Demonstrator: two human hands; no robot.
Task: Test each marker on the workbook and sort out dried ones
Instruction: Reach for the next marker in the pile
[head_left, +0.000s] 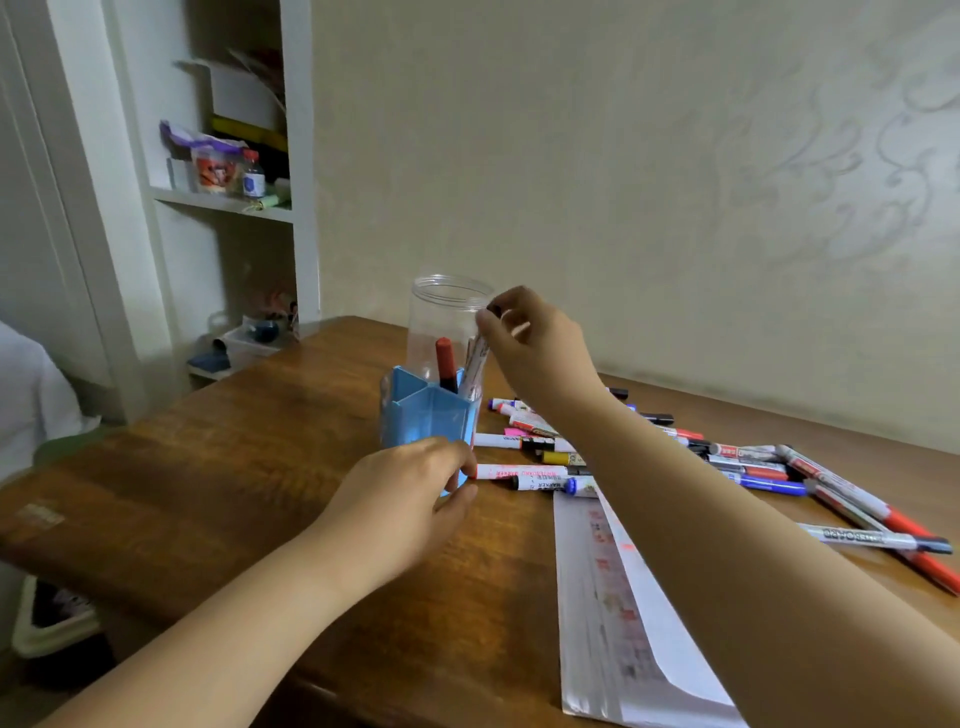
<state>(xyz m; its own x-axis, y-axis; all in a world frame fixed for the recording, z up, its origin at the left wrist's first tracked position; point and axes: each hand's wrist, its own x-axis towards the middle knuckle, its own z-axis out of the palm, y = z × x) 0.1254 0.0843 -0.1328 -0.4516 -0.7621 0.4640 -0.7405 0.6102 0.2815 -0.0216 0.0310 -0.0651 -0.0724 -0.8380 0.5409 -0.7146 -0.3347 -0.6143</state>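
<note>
My right hand (535, 343) pinches the top end of a white marker (475, 369) that stands tilted in the blue pen holder (426, 415). A red-capped marker (445, 364) stands upright in the same holder. My left hand (410, 499) grips the holder's lower front edge. Several markers (753, 462) lie scattered on the wooden table (208, 493) to the right of the holder. The workbook (613, 623) lies near the front edge, partly under my right forearm.
A clear plastic jar (447, 322) stands just behind the blue holder. The wall runs close behind the table. White shelves (223, 202) with clutter are at the far left, and a basket (52, 618) sits on the floor beside the table.
</note>
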